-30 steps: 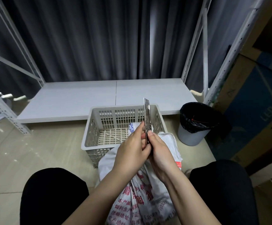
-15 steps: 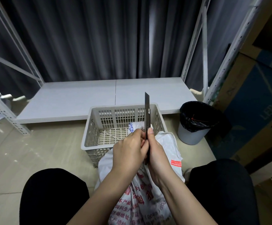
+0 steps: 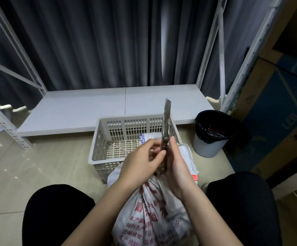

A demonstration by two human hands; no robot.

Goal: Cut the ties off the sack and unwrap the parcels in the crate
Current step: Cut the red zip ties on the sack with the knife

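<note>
Dark curtains hang behind a low grey shelf on tiled floor. Both hands — left hand, right hand — curl round a utility knife, blade upward, above the printed sack leaning against the slatted crate. Right of the crate — a lined bin.

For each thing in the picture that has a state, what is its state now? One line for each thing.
Knife: blade extended, pointing up, held in both hands.
Left hand: fingers curled on the knife.
Right hand: gripping the knife handle.
Sack: upright between the knees, neck bunched under the hands.
Crate: open-topped, on the floor.
Bin: open, lined with a black bag.
</note>
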